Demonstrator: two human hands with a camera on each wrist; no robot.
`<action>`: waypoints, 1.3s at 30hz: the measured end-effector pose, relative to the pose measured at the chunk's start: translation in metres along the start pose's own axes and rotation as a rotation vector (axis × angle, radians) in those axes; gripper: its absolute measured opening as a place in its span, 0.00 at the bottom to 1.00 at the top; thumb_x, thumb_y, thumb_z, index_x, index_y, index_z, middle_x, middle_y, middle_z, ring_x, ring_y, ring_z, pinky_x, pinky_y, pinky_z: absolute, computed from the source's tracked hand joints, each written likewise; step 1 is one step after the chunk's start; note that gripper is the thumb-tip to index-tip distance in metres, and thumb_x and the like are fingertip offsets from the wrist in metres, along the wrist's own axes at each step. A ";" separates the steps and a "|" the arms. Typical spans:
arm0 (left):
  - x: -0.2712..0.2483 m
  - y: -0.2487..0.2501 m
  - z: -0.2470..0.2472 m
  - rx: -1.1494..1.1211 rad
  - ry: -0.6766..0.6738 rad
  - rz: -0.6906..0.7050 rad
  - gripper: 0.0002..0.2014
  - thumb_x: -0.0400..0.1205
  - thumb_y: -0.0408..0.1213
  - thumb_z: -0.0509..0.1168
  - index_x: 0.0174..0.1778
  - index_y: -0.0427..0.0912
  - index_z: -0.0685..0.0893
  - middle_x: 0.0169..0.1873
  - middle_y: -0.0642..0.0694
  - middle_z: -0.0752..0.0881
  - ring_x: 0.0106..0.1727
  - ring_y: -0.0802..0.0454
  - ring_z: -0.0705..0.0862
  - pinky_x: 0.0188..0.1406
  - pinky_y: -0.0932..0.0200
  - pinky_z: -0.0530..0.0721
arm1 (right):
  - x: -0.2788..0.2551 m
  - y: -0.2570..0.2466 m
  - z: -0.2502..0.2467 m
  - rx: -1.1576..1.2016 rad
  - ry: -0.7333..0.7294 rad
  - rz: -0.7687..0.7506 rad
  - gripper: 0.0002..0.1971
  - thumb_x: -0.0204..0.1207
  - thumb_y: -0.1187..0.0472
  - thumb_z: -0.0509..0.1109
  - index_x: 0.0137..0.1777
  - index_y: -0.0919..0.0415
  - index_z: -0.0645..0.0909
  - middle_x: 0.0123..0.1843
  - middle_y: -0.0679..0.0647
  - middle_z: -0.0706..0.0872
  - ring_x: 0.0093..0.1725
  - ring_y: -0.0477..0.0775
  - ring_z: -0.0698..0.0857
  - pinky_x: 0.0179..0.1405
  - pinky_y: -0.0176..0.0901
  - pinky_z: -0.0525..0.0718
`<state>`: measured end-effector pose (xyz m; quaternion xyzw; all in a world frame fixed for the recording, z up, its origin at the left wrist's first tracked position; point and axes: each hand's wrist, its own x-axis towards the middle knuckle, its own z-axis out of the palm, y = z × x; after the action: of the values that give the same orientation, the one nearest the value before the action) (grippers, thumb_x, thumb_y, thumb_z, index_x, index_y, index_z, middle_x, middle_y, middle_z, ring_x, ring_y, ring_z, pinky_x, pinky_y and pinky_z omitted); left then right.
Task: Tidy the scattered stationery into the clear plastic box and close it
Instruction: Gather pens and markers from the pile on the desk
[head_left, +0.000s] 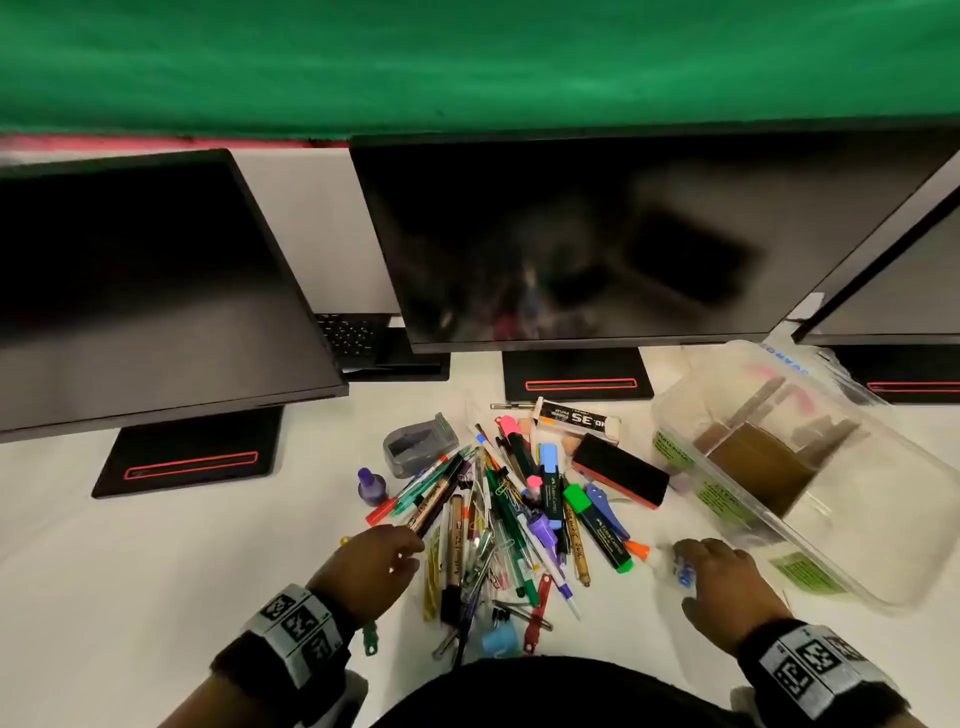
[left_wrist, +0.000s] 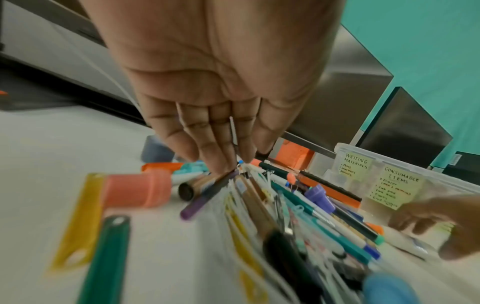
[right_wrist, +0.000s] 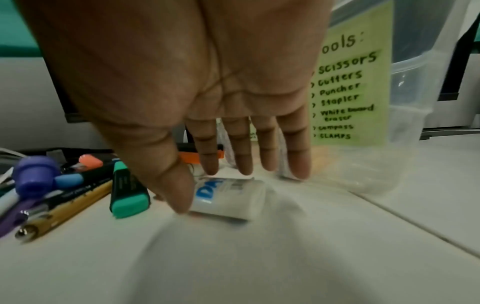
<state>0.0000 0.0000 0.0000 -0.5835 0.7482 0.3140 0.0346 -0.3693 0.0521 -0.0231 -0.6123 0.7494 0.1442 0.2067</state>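
- Reaching over a white desk, a person's left hand meets the near-left edge of a heap of pens and markers, fingers straight and close together, tips pointing into the pile; the left wrist view shows the fingertips touching a purple pen, though whether they pinch it cannot be told.
- Nearer than that hand lie a yellow ruler and a green ruler, side by side (both blurred).
- To the other side, the right hand hovers with fingers spread and straight above a small white eraser with blue lettering; the thumb touches its left end, the other fingertips hang just beyond it.
- Just left of the right hand rests a green highlighter, with a purple cap and a gold pen further left.
- Beyond and to the right of the right hand sits the clear plastic box, open, lying at an angle, cardboard dividers inside and green handwritten labels on its wall.
- Beyond the pile, ahead of both hands, lie a black whiteboard eraser, a stapler carton and a grey stapler.
- Farthest off stand three dark monitors before a green backdrop.
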 end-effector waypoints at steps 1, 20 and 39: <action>0.008 0.001 -0.002 -0.018 0.044 0.008 0.13 0.84 0.41 0.59 0.63 0.50 0.81 0.54 0.57 0.83 0.50 0.63 0.77 0.51 0.74 0.72 | 0.003 0.000 0.002 0.004 -0.021 0.032 0.31 0.73 0.59 0.66 0.77 0.49 0.63 0.73 0.51 0.74 0.69 0.57 0.74 0.68 0.45 0.76; 0.098 0.081 -0.002 0.096 0.002 0.187 0.16 0.80 0.38 0.61 0.65 0.47 0.79 0.64 0.47 0.79 0.67 0.49 0.76 0.69 0.54 0.75 | 0.040 -0.043 -0.027 0.151 0.116 -0.091 0.14 0.76 0.56 0.65 0.59 0.59 0.80 0.59 0.59 0.84 0.56 0.61 0.84 0.53 0.46 0.83; 0.125 0.011 -0.029 0.313 0.060 -0.327 0.23 0.79 0.37 0.63 0.70 0.43 0.66 0.60 0.39 0.76 0.59 0.40 0.80 0.57 0.47 0.82 | 0.049 -0.044 -0.033 0.166 0.070 -0.100 0.29 0.75 0.62 0.64 0.77 0.52 0.64 0.77 0.55 0.68 0.70 0.62 0.71 0.68 0.54 0.77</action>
<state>-0.0408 -0.1201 -0.0243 -0.6934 0.6840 0.1669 0.1530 -0.3383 -0.0145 -0.0158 -0.6343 0.7341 0.0500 0.2373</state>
